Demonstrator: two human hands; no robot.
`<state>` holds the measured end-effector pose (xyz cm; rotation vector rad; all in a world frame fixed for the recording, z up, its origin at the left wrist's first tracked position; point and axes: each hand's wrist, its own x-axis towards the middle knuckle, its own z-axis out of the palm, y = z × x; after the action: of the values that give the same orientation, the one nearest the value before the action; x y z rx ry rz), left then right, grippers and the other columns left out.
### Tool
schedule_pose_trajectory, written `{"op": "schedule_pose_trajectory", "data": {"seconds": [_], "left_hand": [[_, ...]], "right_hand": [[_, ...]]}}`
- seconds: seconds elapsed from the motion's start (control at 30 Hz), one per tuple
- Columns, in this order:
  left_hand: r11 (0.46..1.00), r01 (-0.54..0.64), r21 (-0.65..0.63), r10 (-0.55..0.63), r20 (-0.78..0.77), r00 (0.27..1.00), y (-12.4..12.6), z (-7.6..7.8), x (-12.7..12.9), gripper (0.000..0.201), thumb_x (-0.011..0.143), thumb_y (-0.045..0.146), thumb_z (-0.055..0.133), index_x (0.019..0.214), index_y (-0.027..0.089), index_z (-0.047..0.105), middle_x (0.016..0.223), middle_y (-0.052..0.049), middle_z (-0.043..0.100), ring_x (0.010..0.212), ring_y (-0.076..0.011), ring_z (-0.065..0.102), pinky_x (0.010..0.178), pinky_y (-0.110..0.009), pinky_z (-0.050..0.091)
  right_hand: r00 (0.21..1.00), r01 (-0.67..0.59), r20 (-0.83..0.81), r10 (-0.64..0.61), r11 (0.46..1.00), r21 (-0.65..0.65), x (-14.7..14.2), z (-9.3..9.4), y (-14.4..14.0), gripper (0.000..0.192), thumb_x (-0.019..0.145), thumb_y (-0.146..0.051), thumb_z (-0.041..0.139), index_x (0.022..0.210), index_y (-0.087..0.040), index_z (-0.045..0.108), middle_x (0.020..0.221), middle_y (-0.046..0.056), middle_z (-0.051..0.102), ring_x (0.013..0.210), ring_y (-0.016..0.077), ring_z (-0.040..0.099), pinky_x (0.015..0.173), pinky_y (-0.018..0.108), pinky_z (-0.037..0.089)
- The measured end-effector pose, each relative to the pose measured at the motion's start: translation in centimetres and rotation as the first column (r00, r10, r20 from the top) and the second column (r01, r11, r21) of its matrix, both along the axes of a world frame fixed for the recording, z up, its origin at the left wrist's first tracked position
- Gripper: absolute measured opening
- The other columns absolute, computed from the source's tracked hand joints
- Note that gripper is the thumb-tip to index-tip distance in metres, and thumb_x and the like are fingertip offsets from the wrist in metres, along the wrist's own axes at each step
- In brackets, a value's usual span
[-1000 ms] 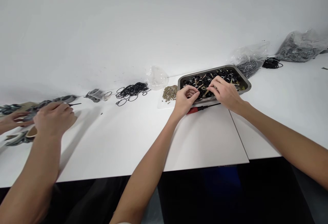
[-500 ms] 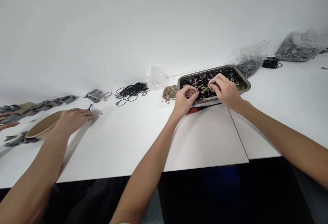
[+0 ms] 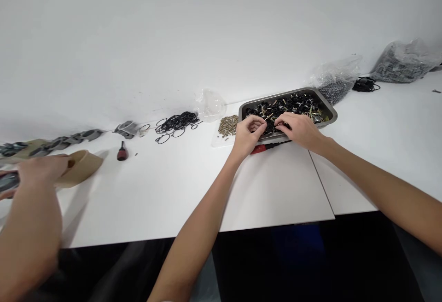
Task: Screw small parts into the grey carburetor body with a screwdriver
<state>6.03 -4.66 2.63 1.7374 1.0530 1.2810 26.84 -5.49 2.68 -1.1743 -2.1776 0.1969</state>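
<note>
Tray (image 3: pixel 328 107) right – screwdriver (image 3: pixel 272 146) before it, rings (image 3: pixel 177 122) left.

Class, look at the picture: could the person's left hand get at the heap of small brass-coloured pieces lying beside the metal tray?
Probably yes. The left hand sits at the metal tray rim, with the heap of brass-coloured pieces just to its left on bare table; nothing lies between them.
</note>
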Motion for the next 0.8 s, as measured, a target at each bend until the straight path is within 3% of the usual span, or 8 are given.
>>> {"op": "schedule_pose_trajectory", "data": {"seconds": [0.4, 0.6, 0.8], "left_hand": [[0.990, 0.056, -0.130, -0.040, 0.123, 0.992, -0.2, 0.7, -0.4, 0.028, 0.074, 0.041, 0.085, 0.084, 0.020, 0.069, 0.070, 0.000, 0.070, 0.062, -0.0149, 0.068, 0.065, -0.032, 0.058], [0.986, 0.096, -0.139, -0.078, 0.126, 0.989, -0.6, 1.1, 0.0, 0.029, 0.073, 0.041, 0.086, 0.083, 0.019, 0.070, 0.070, -0.001, 0.071, 0.060, -0.0146, 0.067, 0.064, -0.032, 0.059], [0.986, 0.118, -0.121, -0.105, 0.106, 0.989, -0.7, 0.9, 0.3, 0.025, 0.075, 0.039, 0.085, 0.081, 0.019, 0.070, 0.071, -0.001, 0.071, 0.059, -0.0131, 0.066, 0.063, -0.031, 0.058]], "right_hand": [[0.986, 0.013, -0.162, -0.046, 0.980, -0.199, -0.1, 0.4, 0.7, 0.014, 0.087, -0.023, 0.068, 0.096, -0.020, 0.078, 0.093, 0.003, 0.079, 0.073, 0.0163, 0.062, 0.072, 0.031, 0.044], [0.982, -0.010, -0.187, -0.026, 0.982, -0.188, -0.4, 0.3, 0.4, 0.015, 0.087, -0.024, 0.069, 0.097, -0.020, 0.078, 0.095, 0.004, 0.079, 0.082, 0.0185, 0.067, 0.072, 0.030, 0.044], [0.987, -0.019, -0.160, -0.003, 0.991, -0.136, -0.5, 0.1, 0.4, 0.016, 0.087, -0.023, 0.066, 0.096, -0.020, 0.079, 0.095, 0.005, 0.079, 0.075, 0.0167, 0.064, 0.070, 0.030, 0.043]]}}
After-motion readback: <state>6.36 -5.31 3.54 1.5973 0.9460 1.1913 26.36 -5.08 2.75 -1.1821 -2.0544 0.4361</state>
